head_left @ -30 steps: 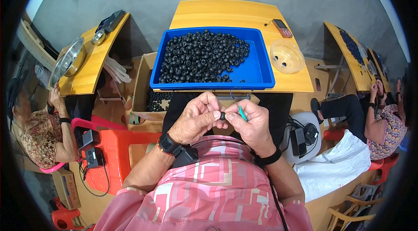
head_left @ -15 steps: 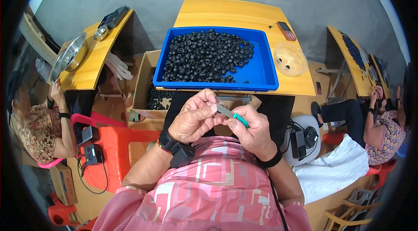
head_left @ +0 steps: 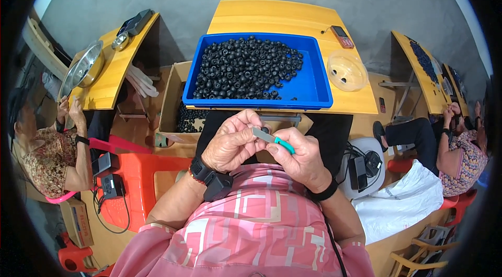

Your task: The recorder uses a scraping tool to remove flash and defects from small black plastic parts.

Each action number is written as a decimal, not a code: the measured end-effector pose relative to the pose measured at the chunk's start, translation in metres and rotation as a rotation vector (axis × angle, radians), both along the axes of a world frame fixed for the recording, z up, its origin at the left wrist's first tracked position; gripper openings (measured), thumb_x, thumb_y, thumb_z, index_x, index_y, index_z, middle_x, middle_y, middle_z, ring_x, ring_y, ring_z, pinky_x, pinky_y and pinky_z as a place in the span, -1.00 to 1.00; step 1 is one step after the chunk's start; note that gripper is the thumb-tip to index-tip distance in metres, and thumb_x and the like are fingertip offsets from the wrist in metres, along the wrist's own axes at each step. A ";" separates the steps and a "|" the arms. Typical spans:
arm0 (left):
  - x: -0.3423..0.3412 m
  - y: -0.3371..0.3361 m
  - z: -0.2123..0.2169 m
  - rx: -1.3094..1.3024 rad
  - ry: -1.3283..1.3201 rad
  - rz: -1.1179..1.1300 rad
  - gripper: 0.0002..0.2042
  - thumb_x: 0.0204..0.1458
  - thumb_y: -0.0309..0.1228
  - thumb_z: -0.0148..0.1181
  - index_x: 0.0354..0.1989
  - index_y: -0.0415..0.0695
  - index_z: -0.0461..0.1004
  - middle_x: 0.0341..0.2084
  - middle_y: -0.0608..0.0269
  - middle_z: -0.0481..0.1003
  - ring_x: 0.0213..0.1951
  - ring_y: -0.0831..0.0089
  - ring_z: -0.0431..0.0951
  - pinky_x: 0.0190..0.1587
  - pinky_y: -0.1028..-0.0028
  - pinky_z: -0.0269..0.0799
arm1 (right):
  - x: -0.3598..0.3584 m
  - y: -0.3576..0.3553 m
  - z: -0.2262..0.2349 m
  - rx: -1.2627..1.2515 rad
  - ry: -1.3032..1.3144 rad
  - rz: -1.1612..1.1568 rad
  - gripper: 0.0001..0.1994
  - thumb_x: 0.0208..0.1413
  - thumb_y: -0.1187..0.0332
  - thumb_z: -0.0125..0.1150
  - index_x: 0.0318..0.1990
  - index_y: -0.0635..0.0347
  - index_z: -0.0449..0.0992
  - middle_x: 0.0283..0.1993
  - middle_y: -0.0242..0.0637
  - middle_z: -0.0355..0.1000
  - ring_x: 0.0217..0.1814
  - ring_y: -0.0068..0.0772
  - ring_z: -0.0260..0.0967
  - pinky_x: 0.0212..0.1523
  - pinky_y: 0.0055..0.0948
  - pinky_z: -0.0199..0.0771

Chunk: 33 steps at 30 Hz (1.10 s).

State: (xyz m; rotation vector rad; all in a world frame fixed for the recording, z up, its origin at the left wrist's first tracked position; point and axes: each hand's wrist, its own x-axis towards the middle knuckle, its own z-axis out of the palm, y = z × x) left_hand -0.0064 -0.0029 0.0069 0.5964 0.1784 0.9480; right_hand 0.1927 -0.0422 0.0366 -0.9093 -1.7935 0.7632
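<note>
My left hand (head_left: pixel 230 140) pinches a small round black piece (head_left: pixel 265 130), mostly covered by its fingers. In my right hand (head_left: pixel 304 158) is a small knife (head_left: pixel 284 145) with a teal handle, the fingers closed round it. Its flat grey blade points left across the black piece, close to my left thumb; whether the edge touches the piece I cannot tell. Just beyond both hands, a blue tray (head_left: pixel 323 89) sits on the table, with a heap of small black hollow round pieces (head_left: pixel 240 68) filling its left and middle.
The yellow table (head_left: pixel 272 15) also bears a clear plastic bowl (head_left: pixel 355 82) with a few black pieces and a phone (head_left: pixel 342 37). A cardboard box (head_left: pixel 170 96) of black pieces stands below left. Red stool (head_left: pixel 133 193) left, white sack (head_left: pixel 402 204) right. People sit on both sides.
The knife blade has drawn slightly left and turned, and more of the black piece shows behind it. My right hand shifted a little; my left hand stays put.
</note>
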 end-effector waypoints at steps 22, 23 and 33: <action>0.000 0.000 -0.003 0.015 0.030 0.014 -0.83 0.18 -0.47 0.27 -0.12 -0.19 0.45 -0.18 0.06 0.49 -0.23 0.41 0.55 -0.06 0.43 0.51 | 0.000 0.001 -0.003 -0.068 0.056 -0.010 -0.85 0.21 0.35 0.32 -0.22 0.24 0.52 -0.48 -0.24 0.52 -0.49 -0.39 0.51 -0.46 -0.42 0.45; 0.000 0.000 -0.002 0.016 0.030 0.014 -0.83 0.18 -0.47 0.27 -0.12 -0.19 0.45 -0.18 0.06 0.49 -0.23 0.41 0.55 -0.06 0.43 0.51 | 0.000 0.000 -0.002 -0.068 0.055 -0.010 -0.85 0.21 0.35 0.32 -0.22 0.24 0.52 -0.48 -0.24 0.52 -0.49 -0.39 0.51 -0.46 -0.42 0.45; 0.000 0.000 -0.004 0.022 0.015 0.030 -0.81 0.18 -0.47 0.26 -0.09 -0.19 0.44 -0.16 0.04 0.49 -0.23 0.40 0.56 -0.06 0.44 0.52 | 0.000 0.000 -0.002 -0.066 0.003 0.006 -0.86 0.23 0.37 0.30 -0.19 0.24 0.53 -0.49 -0.28 0.50 -0.50 -0.46 0.48 -0.46 -0.46 0.44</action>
